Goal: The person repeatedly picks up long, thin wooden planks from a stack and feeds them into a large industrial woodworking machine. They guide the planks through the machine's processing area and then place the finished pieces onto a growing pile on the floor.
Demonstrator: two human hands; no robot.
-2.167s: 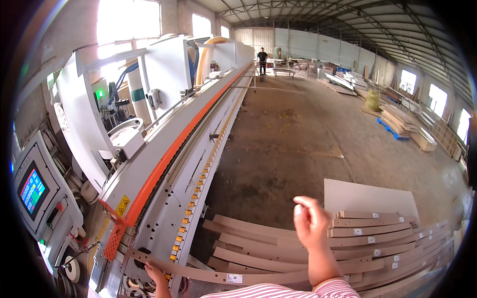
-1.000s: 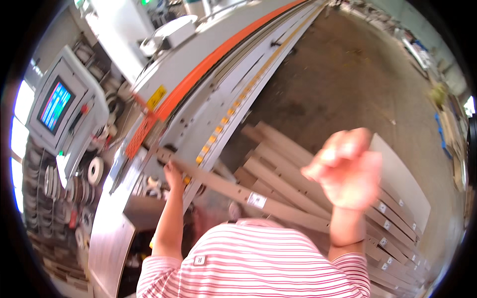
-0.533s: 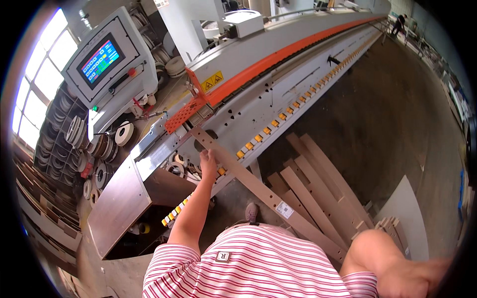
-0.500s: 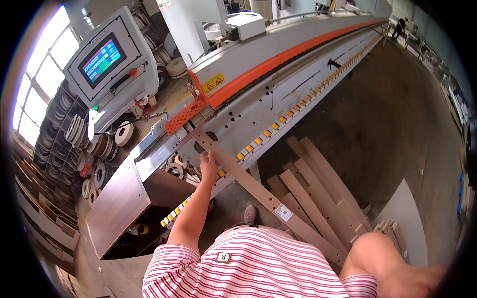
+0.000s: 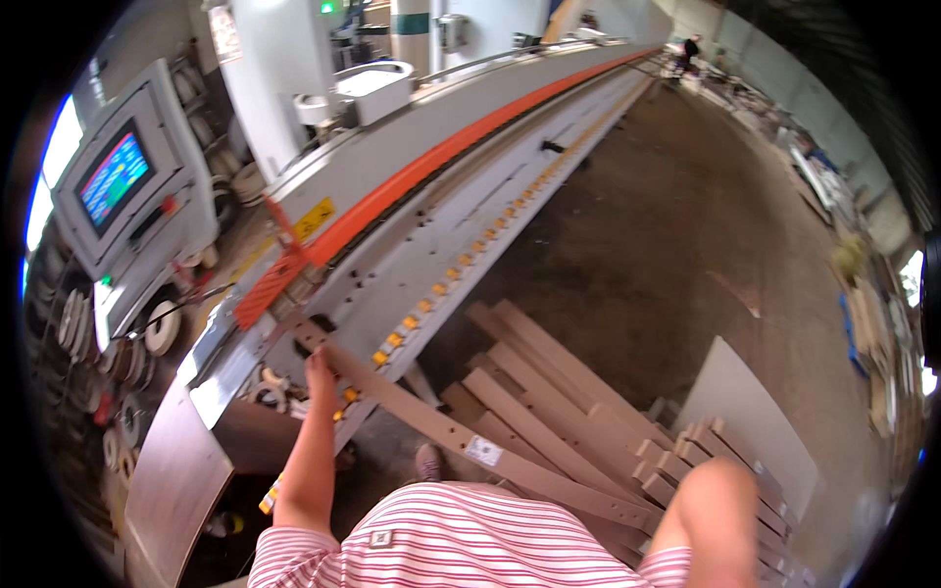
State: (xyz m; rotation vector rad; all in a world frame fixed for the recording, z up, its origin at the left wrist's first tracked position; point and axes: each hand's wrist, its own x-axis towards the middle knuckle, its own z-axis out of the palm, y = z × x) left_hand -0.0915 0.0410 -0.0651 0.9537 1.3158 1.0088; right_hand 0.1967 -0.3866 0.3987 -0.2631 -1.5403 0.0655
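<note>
My left hand (image 5: 319, 370) is closed on the near-left edge of a long, narrow brown board (image 5: 412, 404) with drilled holes and a white label. The board's far end lies at the infeed of a long grey and orange edge banding machine (image 5: 382, 181), beside a perforated orange guard (image 5: 267, 289). Its other end slants down to the right, past my striped shirt, over other boards. My bent right arm shows blurred at the lower right, but the right hand is out of view.
Several similar brown boards (image 5: 554, 397) lie stacked right of the held one, near a pale sheet (image 5: 750, 421). Yellow rollers (image 5: 410, 321) line the machine's side. A control panel (image 5: 116, 181) stands left, with rolls of edging tape (image 5: 163, 328) below. Another person (image 5: 688, 51) stands far off.
The view has swung to the right, so the machine and panel sit further left. My left hand stays on the board. My right forearm has dropped out of sight at the lower edge.
</note>
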